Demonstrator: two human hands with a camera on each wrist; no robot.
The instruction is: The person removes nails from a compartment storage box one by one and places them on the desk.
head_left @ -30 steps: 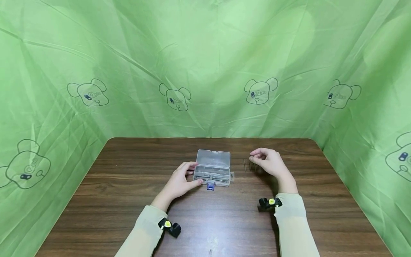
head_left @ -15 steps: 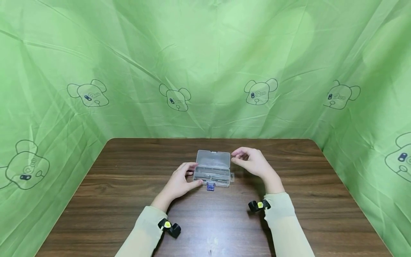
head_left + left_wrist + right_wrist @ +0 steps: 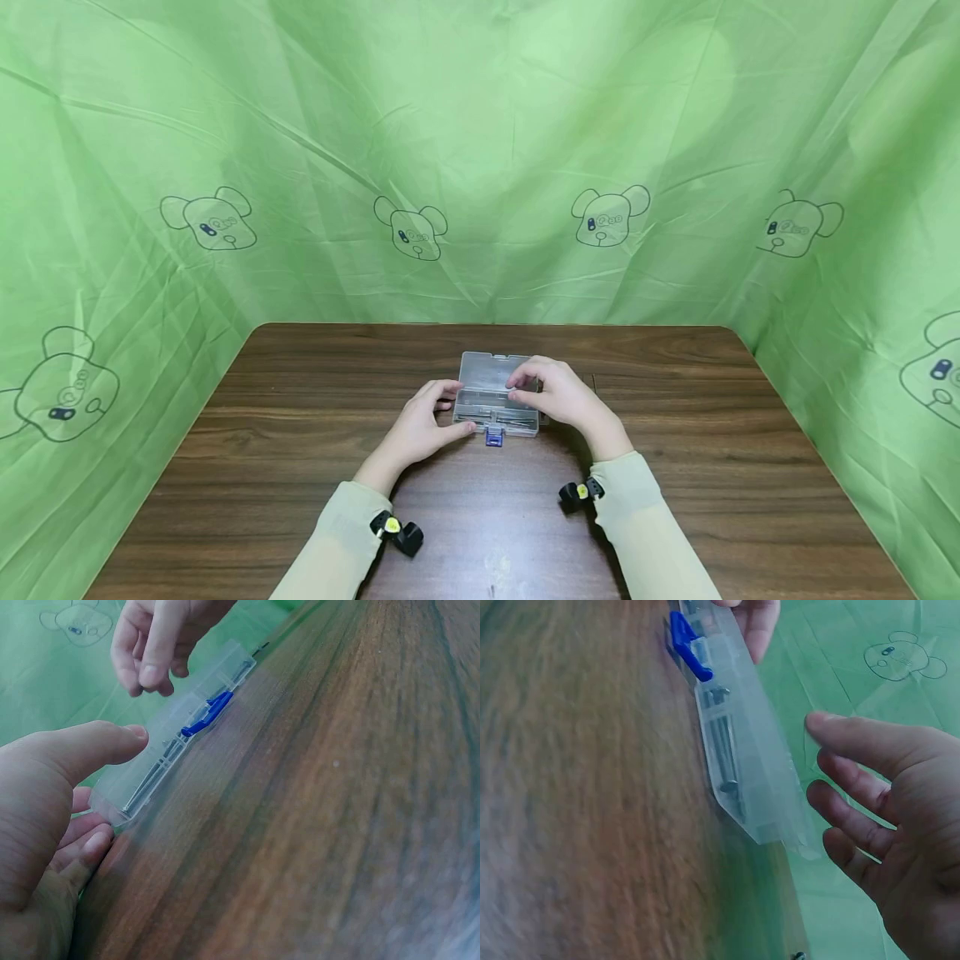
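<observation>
1. On my left, the left hand [image 3: 417, 425] holds the left end of the clear plastic box [image 3: 491, 398]: thumb curled along the near wall, fingers behind the far side. The left wrist view shows that thumb lying against the box corner.
2. The box sits mid-table on the dark wooden table [image 3: 300, 467], lid up and open. Its blue latch [image 3: 492, 434] hangs free at the front edge. Inside I can make out thin metal pins [image 3: 154, 774] lying lengthwise, so I judge some loading is already done.
3. The right hand [image 3: 558, 396] is over the right half of the open box, thumb and forefinger brought together over the tray. I cannot tell whether they pinch a pin; anything that thin would be lost at this size. In the right wrist view the fingers look loosely spread beside the box end.
4. Farther right, a thin dark pin [image 3: 594, 383] seems to lie on the table just past the hand. I take it loading is unfinished, and the lid and latch are not yet closed.
</observation>
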